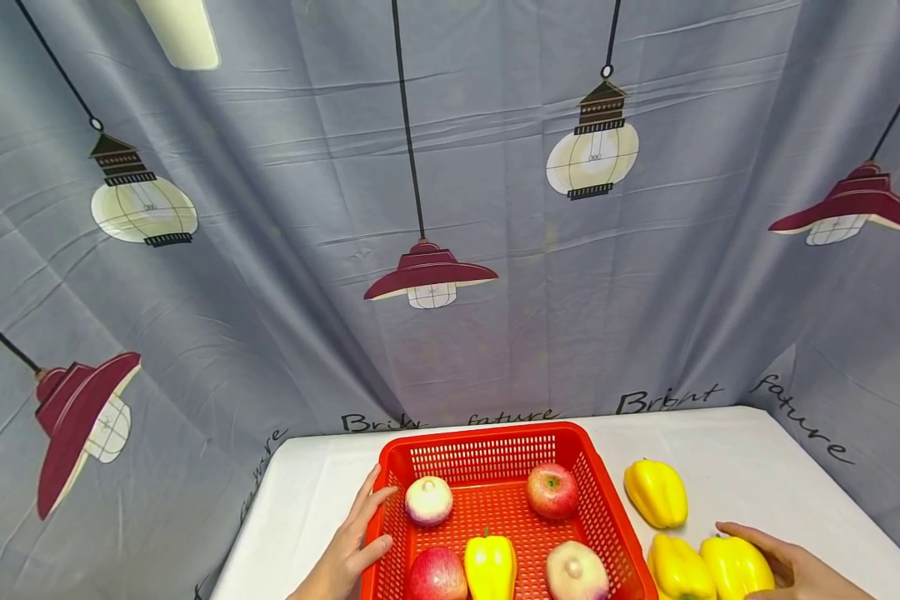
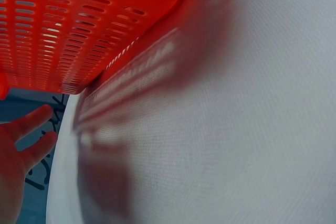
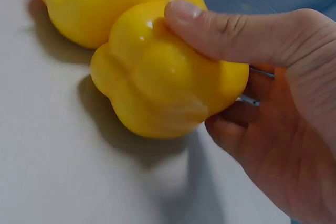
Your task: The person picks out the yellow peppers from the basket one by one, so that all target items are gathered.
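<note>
The right hand [image 1: 802, 571] grips a yellow pepper [image 1: 733, 567] between its thumb and curled fingers, on the right side of a red basket [image 1: 487, 435], near two other yellow peppers [image 1: 656, 493]. The left hand [image 1: 351, 546], fingers loosely spread and holding nothing, is at the basket's left rim; whether it touches is unclear. Inside the basket lie two red fruits [image 1: 552, 492], two turnips [image 1: 576, 573] and one more pepper [image 1: 490, 568].

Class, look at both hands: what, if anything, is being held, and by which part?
The right hand grips a yellow pepper by its rounded body, between thumb and fingers. The left hand, fingers spread beside the red basket, grips nothing.
</note>
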Action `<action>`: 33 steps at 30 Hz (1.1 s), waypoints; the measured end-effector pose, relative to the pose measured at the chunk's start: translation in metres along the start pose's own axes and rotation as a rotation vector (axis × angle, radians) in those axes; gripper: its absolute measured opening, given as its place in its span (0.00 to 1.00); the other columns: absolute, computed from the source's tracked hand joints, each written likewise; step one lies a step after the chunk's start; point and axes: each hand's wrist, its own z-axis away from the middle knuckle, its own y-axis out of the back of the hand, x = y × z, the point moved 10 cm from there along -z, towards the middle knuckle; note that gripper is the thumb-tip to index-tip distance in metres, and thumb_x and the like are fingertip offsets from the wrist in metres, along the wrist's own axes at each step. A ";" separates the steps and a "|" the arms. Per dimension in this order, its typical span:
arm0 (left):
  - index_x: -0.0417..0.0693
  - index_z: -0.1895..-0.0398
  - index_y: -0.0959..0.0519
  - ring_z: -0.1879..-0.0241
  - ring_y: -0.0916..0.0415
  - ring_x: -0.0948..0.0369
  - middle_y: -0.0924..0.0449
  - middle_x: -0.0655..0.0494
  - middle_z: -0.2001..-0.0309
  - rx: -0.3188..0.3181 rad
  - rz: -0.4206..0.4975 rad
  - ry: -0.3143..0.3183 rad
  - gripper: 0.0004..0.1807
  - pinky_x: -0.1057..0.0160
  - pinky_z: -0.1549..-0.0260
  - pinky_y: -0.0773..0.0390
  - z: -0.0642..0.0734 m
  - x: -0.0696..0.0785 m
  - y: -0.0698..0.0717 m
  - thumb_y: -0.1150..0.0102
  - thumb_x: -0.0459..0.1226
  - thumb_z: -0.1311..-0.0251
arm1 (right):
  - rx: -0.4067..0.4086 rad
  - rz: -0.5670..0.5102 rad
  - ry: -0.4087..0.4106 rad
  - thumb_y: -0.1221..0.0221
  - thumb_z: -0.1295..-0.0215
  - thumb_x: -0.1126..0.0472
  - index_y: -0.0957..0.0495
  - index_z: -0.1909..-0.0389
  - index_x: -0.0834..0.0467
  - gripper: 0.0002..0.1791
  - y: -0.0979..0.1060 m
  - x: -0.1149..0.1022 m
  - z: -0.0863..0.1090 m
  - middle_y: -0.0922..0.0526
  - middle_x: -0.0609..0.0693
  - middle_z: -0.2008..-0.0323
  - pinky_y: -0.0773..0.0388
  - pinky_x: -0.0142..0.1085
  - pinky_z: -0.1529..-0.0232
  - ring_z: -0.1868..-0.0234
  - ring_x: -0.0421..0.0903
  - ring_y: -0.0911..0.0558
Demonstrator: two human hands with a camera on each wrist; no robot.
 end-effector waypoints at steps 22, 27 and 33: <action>0.50 0.26 0.36 0.37 0.35 0.40 0.67 0.54 0.19 0.009 -0.021 0.008 0.31 0.63 0.59 0.18 0.002 -0.003 0.000 0.49 0.40 0.33 | 0.512 0.366 0.053 0.53 0.20 0.46 0.73 0.26 0.75 0.49 0.057 -0.010 0.026 0.53 0.81 0.29 0.34 0.68 0.44 0.35 0.24 0.35; 0.50 0.26 0.37 0.37 0.36 0.40 0.68 0.54 0.19 -0.003 -0.044 -0.008 0.31 0.62 0.59 0.17 0.002 -0.001 0.000 0.49 0.40 0.32 | 0.637 0.490 0.222 0.46 0.22 0.52 0.56 0.26 0.77 0.43 0.060 -0.032 0.038 0.35 0.26 0.38 0.20 0.30 0.51 0.51 0.09 0.41; 0.50 0.26 0.36 0.37 0.35 0.42 0.67 0.53 0.19 0.006 -0.042 -0.009 0.31 0.63 0.59 0.18 0.001 0.001 0.001 0.49 0.39 0.33 | 0.690 0.577 0.327 0.42 0.25 0.58 0.48 0.29 0.77 0.38 0.053 -0.057 0.044 0.31 0.47 0.38 0.38 0.09 0.60 0.54 0.05 0.48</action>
